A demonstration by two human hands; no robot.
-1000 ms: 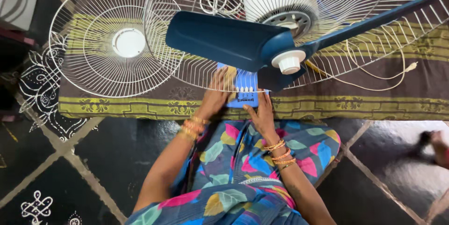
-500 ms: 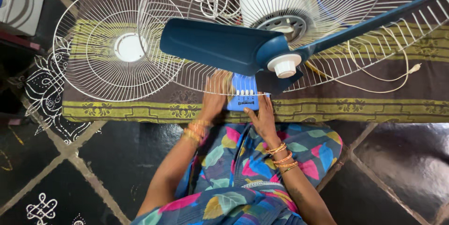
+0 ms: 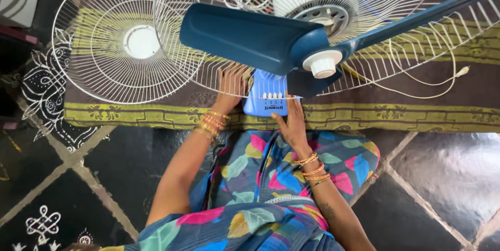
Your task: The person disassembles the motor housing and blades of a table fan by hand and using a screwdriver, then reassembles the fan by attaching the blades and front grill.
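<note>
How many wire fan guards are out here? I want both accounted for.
2: one wire guard lies flat on the mat at left; the other guard sits behind the blue blades, partly hidden.

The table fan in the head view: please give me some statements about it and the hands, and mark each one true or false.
1. The left hand rests on the wire rear guard beside the blue fan base. True.
2. The fan blade is red. False: it is dark blue, with a white hub cap at its centre.
3. The front wire guard is mounted over the blade. False: it lies detached to the side on the striped cloth.
4. The right hand touches the lower edge of the base. True.
5. Both wrists wear bangles. True.
</note>
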